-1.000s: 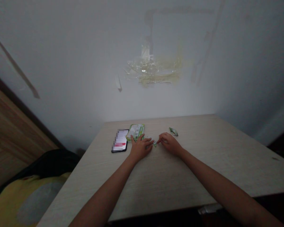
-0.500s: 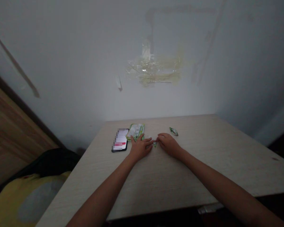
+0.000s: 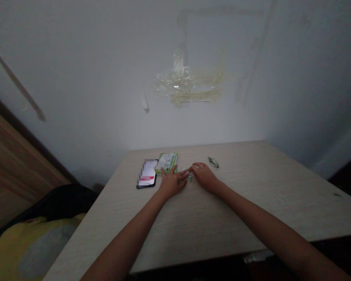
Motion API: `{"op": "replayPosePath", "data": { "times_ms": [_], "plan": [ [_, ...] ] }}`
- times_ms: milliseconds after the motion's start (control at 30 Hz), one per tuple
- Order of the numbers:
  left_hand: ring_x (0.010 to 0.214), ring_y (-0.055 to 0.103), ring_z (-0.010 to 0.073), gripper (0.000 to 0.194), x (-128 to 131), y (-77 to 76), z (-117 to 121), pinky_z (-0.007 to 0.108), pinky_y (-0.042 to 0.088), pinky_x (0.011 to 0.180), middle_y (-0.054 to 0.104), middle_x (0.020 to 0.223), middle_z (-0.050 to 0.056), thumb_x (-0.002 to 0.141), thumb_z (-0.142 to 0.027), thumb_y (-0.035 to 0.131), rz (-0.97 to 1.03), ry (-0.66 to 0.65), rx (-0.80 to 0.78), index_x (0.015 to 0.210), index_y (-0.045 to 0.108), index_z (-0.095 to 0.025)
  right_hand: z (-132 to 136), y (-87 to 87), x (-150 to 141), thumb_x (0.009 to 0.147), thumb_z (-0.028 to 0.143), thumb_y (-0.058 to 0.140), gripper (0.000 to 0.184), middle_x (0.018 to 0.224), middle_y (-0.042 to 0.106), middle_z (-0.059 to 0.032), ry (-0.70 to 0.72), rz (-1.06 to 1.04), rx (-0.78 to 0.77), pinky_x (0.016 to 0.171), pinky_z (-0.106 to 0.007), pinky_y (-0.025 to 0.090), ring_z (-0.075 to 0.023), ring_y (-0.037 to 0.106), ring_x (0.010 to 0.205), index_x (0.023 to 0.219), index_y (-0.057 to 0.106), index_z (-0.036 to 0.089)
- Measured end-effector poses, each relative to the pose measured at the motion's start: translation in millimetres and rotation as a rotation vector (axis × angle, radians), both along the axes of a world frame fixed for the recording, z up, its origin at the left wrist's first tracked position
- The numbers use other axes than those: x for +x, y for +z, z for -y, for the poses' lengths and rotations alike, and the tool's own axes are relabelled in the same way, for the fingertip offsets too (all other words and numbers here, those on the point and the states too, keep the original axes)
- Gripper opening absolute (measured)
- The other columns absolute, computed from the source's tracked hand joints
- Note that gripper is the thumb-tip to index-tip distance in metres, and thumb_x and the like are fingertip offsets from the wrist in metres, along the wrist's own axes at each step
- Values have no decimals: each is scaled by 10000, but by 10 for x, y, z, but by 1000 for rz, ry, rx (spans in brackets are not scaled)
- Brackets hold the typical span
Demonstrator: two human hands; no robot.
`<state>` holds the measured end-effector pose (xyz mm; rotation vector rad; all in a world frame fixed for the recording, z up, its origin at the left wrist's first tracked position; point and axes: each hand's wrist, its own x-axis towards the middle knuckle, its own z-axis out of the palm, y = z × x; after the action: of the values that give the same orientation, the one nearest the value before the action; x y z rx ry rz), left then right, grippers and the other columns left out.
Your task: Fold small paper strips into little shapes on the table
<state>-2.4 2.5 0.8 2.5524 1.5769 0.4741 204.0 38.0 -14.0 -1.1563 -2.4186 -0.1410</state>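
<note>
My left hand lies on the table with its fingers spread. Its thumb side reaches toward my right hand, while other fingertips touch the lower edge of a green-and-white packet. My right hand has its fingers bent and drawn together, fingertips meeting those of the left. Between the hands, a small folded piece of green-and-white paper or wrapper shows beneath the fingertips, partly hidden by them. A second folded green-and-white piece rests apart, beyond my right hand.
A phone with a lit screen lies left of the packet. The pale wooden table meets a wall bearing tape marks. A yellow-and-grey soft item sits below the table's left side.
My right hand has shifted slightly left, so its fingertips now meet my left fingertips over the small folded piece. The packet, phone and other folded piece stay in place.
</note>
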Motion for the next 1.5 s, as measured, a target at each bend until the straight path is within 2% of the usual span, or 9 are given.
{"op": "replayPosePath", "data": {
  "times_ms": [200,400,500,633,833,967,1233,1367,1500],
  "plan": [
    [1451,235,327,353,-10,-3,-16,814,-100,1002,552,1401,-78,925,-442,464,2,-2,-20,1262,546,-502,-37,-5,-47,942,130,449,293,1166,637,-110,28,-20,-50,1066,-416,344,-239,497,1214,1182,609,180],
    [1450,239,325,349,7,-20,5,802,-60,1035,568,1388,-60,917,-434,478,-1,10,32,1251,572,-467,-40,14,-29,940,129,441,295,1178,636,-90,36,-180,-179,1013,-357,405,-206,528,1150,1192,590,166],
    [1448,246,315,347,13,-24,11,785,-60,1053,570,1388,-42,909,-415,499,18,9,42,1243,589,-441,-30,7,-3,935,166,469,298,1205,628,-99,56,-224,-196,1020,-348,411,-204,520,1170,1213,575,150],
    [1433,285,295,304,1,-17,0,774,-41,1065,594,1363,-34,907,-428,506,61,4,15,1184,631,-421,-24,-55,31,924,295,533,443,1352,555,-130,3,-161,-163,1089,-421,359,-259,425,1298,1340,511,143],
    [1413,307,309,239,29,15,18,770,-46,1067,580,1375,-24,892,-465,536,91,69,61,1050,700,-394,-5,-117,73,967,390,460,422,1432,495,-115,35,-10,-119,1107,-467,328,-274,415,1319,1341,556,219],
    [1402,301,336,246,71,5,30,776,-58,1056,557,1394,-8,858,-494,584,81,143,123,1052,704,-402,11,-128,83,972,376,455,410,1436,490,-114,41,8,-107,1080,-475,355,-274,426,1307,1351,548,250],
    [1384,294,364,214,113,-35,31,790,-107,1019,575,1360,-20,829,-511,621,104,231,80,1024,706,-491,1,-150,81,960,340,476,457,1435,493,-123,51,-28,-121,1087,-480,360,-270,427,1306,1393,492,195],
    [1389,293,366,219,141,-20,54,803,-65,1018,569,1373,-23,848,-454,606,124,223,39,1043,700,-482,5,-118,86,942,323,495,508,1438,495,-122,56,-60,-149,1108,-463,348,-274,435,1297,1414,459,140],
    [1395,305,355,235,139,-4,55,786,-63,1047,613,1327,-49,840,-466,601,157,173,-19,1057,691,-460,6,-98,97,942,296,488,463,1425,519,-84,96,-89,-181,1107,-468,348,-267,438,1287,1387,499,169]
  ]
}}
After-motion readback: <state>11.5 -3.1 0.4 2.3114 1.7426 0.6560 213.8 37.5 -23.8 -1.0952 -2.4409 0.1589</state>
